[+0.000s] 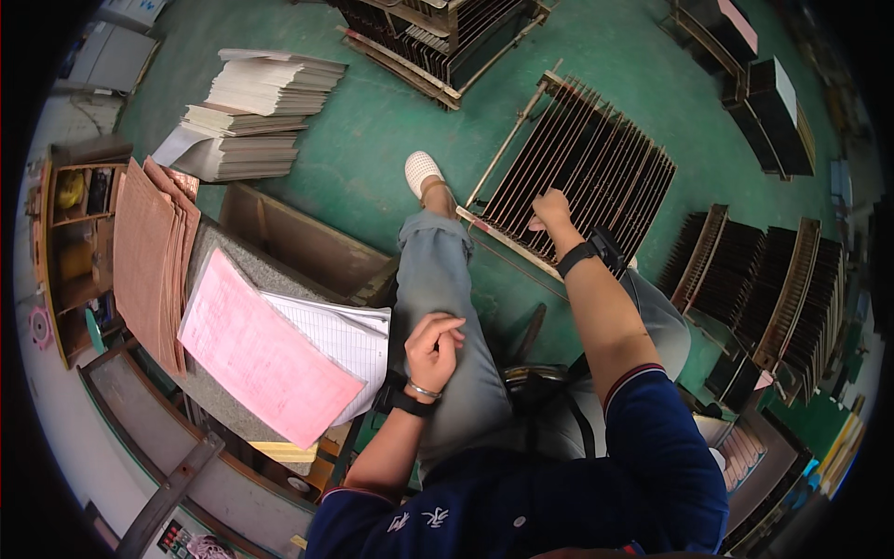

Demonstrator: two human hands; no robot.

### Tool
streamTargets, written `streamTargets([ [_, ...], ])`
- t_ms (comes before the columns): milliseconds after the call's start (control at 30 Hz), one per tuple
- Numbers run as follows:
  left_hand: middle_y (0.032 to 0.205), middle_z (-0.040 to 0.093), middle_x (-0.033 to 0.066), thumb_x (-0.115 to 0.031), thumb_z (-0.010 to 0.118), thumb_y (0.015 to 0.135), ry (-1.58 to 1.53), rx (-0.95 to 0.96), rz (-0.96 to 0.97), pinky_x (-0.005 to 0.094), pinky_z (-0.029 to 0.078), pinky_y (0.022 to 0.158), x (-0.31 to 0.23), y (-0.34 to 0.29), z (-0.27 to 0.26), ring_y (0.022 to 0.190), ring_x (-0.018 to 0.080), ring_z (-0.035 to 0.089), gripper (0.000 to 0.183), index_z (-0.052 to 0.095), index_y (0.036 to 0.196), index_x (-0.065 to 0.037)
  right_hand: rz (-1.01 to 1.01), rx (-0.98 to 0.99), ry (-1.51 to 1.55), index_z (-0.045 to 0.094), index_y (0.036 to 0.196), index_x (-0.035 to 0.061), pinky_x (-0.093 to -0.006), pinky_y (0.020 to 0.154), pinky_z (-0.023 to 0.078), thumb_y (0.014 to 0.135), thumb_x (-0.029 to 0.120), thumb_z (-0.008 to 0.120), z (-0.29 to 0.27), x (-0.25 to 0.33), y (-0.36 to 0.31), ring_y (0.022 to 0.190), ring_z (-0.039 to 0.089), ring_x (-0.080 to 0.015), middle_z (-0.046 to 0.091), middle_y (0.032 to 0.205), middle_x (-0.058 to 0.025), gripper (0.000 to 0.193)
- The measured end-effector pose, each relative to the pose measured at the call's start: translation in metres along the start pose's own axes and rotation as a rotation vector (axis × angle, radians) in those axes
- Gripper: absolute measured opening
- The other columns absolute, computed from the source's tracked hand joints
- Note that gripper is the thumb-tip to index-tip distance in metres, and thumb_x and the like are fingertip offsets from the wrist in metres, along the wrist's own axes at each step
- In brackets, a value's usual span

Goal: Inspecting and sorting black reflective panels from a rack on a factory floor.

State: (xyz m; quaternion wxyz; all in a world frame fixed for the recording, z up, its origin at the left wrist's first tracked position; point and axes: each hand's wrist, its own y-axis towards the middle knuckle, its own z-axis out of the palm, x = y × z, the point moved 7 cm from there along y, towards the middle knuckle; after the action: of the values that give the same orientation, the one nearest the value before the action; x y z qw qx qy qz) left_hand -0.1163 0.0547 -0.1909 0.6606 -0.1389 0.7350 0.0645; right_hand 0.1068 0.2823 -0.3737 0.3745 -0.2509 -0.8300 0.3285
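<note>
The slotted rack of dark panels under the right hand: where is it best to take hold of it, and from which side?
Probably by the light wooden frame bar along the near edge of the slotted rack, where the right hand already rests. Come from above on the person's side: the thin dark panels stand on edge, close together, so the bar seems the only solid part to grip.

— What sort of place is this?

— A workshop or small factory floor. The floor (pixel 372 121) is painted green concrete, and slotted racks (pixel 582 168) full of thin dark panels stand straight on it (several more sit off to the right (pixel 792 289)).

— Anything else?

— Stacks of pale sheets (pixel 251 112) are piled on the floor, copper-coloured boards (pixel 149 261) lean by a bench, and a pink form (pixel 261 345) lies on lined paper (pixel 345 335). A wooden shelf (pixel 79 233) holds odds and ends.
</note>
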Motion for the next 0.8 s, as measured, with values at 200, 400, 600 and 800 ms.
streamTargets([
  [200,0.086,0.059,0.0115,0.013,0.04,0.083,-0.01,-0.006,0.04,0.0213,0.049,0.053,-0.001,0.003,0.001,0.065,0.0123,0.059,0.024,0.062,0.089,0.003,-0.332,-0.29,-0.298,0.06,0.089,-0.0064,-0.0432,0.077,0.049,0.081,0.019,0.048,-0.066,0.034,-0.063,0.086,0.062,-0.0414,0.061,0.087,-0.0306,0.03],
  [400,0.086,0.059,0.0094,0.009,0.041,0.087,-0.075,-0.011,0.01,0.0211,0.049,0.054,0.001,-0.002,0.004,0.065,0.0113,0.059,0.022,0.062,0.088,0.002,-0.516,-0.36,0.159,0.06,0.082,-0.0012,-0.031,0.065,0.047,0.085,0.014,0.049,-0.227,0.003,-0.218,0.073,0.062,-0.0168,0.062,0.072,-0.0136,0.019],
  [600,0.112,0.059,0.018,-0.017,0.044,0.097,-0.541,0.282,-0.175,0.0329,0.05,0.084,-0.03,-0.01,0.054,0.093,0.021,0.062,0.03,0.05,0.12,0.001,-0.748,-0.001,0.986,0.055,0.109,-0.0039,-0.0257,0.08,0.047,0.089,0.015,0.055,-0.224,-0.06,-0.298,0.091,0.06,-0.014,0.063,0.102,-0.009,0.027],
  [800,0.126,0.051,0.0052,-0.011,0.048,0.094,-1.096,0.238,-0.316,0.0398,0.038,0.1,-0.12,-0.05,0.093,0.117,0.0191,0.048,0.034,0.044,0.127,-0.009,-0.582,0.34,1.306,0.051,0.121,0.0002,-0.0316,0.086,0.049,0.087,0.011,0.06,-0.12,-0.083,-0.334,0.102,0.059,-0.0185,0.06,0.114,-0.0097,0.037],
])
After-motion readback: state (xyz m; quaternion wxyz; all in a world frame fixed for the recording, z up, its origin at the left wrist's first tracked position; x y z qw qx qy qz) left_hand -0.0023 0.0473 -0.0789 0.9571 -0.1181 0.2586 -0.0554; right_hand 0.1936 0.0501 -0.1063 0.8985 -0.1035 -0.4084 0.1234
